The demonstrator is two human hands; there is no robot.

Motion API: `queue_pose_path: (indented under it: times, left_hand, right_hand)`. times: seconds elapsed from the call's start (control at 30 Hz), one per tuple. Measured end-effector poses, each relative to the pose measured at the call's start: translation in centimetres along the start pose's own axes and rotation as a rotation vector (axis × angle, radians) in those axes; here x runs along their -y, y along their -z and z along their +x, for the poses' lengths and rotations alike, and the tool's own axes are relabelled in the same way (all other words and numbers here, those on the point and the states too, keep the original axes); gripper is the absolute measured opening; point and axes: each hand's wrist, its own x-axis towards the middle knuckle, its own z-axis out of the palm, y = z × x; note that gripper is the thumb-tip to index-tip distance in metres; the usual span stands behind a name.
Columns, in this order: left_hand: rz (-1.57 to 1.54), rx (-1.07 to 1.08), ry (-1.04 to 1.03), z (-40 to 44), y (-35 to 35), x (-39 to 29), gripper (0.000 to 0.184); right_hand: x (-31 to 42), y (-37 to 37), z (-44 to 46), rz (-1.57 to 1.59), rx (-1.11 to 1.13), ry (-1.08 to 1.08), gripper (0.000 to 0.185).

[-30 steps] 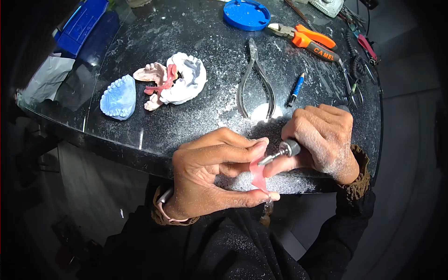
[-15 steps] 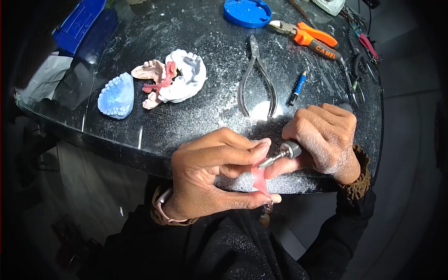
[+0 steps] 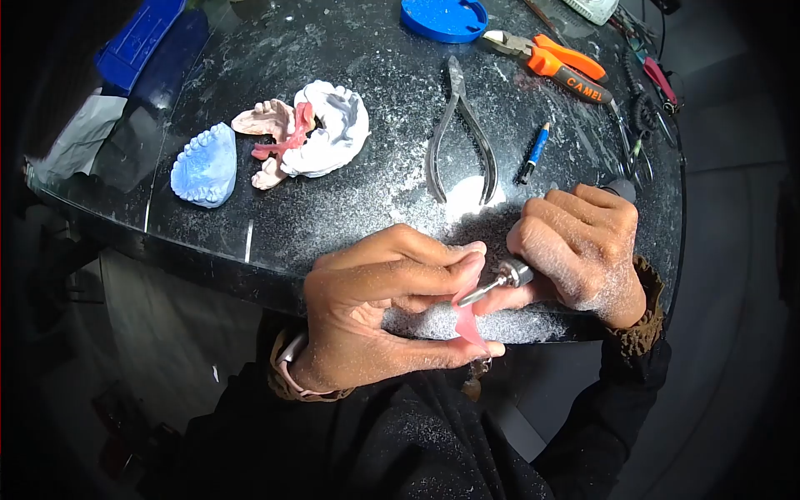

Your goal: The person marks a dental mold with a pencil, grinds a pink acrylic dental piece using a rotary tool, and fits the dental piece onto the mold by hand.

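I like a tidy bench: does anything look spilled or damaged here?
Pale dust is strewn across the dark bench, heaviest near the front edge, and coats the right hand; it may be grinding debris from the pink plate at the bur. The beige dental cast also looks broken, its two visible parts standing apart.

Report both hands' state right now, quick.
Left hand: closed, holding the pink piece between thumb and fingers.
Right hand: closed around the rotary tool, bit pointed at the pink piece.
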Motion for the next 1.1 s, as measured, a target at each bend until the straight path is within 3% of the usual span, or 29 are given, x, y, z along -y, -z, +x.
queue_pose_path:
  times: [0.33, 0.43, 0.63, 0.9, 1.1]
  left_hand:
    - [-0.008, -0.037, -0.048, 0.1, -0.3, 0.2, 0.055]
    - [-0.024, -0.079, 0.019, 0.1, -0.5, -0.4, 0.043]
    - [0.024, -0.062, 0.006, 0.3, -0.5, -0.7, 0.04]
    - [-0.018, -0.063, -0.017, 0.3, -0.4, -0.5, 0.042]
    - [0.073, -0.04, -0.02, 0.5, -0.3, -0.7, 0.045]
  right_hand:
    - [0.3, 0.2, 0.1, -0.072, -0.033, 0.008, 0.048]
    - [0.1, 0.3, -0.2, -0.086, -0.021, 0.061, 0.047]
    - [0.5, 0.4, 0.0, -0.101, -0.06, 0.039, 0.045]
    - [0.3, 0.9, 0.1, -0.168, -0.042, 0.131, 0.047]
    - [0.1, -0.2, -0.2, -0.103, -0.121, 0.082, 0.047]
